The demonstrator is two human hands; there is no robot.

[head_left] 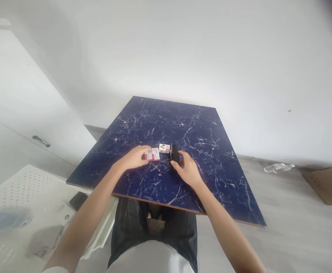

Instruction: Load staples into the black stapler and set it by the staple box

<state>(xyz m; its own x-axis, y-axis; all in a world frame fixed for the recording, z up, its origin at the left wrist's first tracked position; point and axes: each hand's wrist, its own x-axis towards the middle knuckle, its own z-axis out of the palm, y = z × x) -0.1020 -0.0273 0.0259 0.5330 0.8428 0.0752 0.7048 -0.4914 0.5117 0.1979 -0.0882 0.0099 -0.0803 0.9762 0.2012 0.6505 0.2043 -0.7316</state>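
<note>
A: Position of the black stapler (174,152)?

B: Mid-width on the desk (143,121), somewhat nearer the near edge than the far one. A small white carton (164,148) sits just left of it, then two red-and-white boxes, the right box (156,154) and the left box (148,155), side by side.

A: State of the hands?

B: Right hand (189,171): part-closed, thumb and fingers about the stapler. Left hand (136,157): curled, thumb and fingers around the left box. Firmness of either grip: cannot tell.

A: Handling estimate?

B: Stapler: stiff, modest weight, probably smooth; best held across mid-body, clear of its hinged ends. Boxes: light, thin card, likely crushable; pinch opposite sides gently.
</note>
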